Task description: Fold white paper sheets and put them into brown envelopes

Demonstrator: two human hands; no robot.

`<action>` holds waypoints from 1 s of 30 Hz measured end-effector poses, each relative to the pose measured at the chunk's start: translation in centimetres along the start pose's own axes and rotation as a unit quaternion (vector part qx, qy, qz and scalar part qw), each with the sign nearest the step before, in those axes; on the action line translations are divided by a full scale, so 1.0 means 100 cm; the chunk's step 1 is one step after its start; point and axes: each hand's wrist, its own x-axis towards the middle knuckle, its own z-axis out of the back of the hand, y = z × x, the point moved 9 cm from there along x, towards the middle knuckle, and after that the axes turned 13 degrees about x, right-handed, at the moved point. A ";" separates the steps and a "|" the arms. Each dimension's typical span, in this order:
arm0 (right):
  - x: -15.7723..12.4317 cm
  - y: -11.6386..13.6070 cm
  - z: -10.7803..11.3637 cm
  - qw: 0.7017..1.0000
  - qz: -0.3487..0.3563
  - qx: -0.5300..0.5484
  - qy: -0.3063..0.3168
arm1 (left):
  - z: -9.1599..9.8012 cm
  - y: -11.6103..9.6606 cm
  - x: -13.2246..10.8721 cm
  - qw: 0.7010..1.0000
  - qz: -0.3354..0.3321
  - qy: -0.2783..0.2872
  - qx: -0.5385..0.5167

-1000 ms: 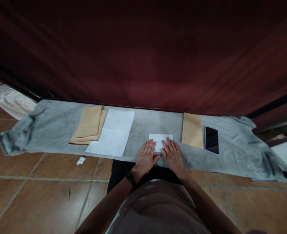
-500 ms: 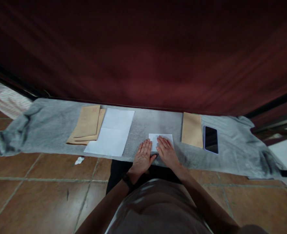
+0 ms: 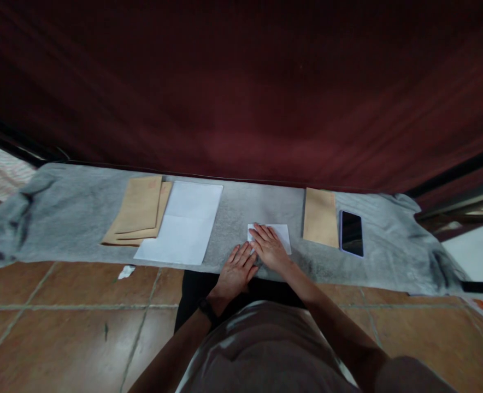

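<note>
A small folded white paper (image 3: pixel 283 236) lies on the grey cloth in front of me, partly hidden under my fingers. My right hand (image 3: pixel 269 247) rests flat across its left half, fingers stretched out. Just below and to the left, my left hand (image 3: pixel 236 271) lies flat with fingers extended, its tips by the paper's lower left corner. Neither hand grips anything. Left of my hands is a larger stack of white paper sheets (image 3: pixel 186 226) with a crease across it.
Brown envelopes (image 3: pixel 139 204) overlap the sheets' left side. To the right lie another brown envelope (image 3: pixel 320 218) and a phone (image 3: pixel 352 233). The grey cloth (image 3: pixel 261 199) covers a narrow surface against a dark red panel (image 3: pixel 241 109). A white scrap (image 3: pixel 126 272) is on the tiled floor.
My right hand has slid left across the small folded paper, baring its right side. My left hand has drawn slightly down, toward me. The view has shifted a little.
</note>
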 end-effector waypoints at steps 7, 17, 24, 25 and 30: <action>0.011 -0.008 -0.001 1.000 -0.020 -0.022 -0.003 | -0.001 -0.001 -0.002 1.000 -0.005 0.000 0.011; -0.015 -0.048 0.027 0.993 -0.064 -0.074 -0.062 | -0.001 0.000 -0.003 1.000 -0.005 0.001 0.006; -0.044 -0.088 0.067 0.977 -0.130 -0.112 -0.127 | 0.003 0.001 -0.001 1.000 -0.003 -0.019 -0.001; -0.048 -0.092 0.070 0.974 -0.141 -0.117 -0.135 | 0.003 0.001 0.000 1.000 -0.004 -0.022 0.000; -0.059 -0.106 0.081 0.962 -0.174 -0.140 -0.157 | 0.001 0.001 0.000 0.999 -0.009 -0.031 0.013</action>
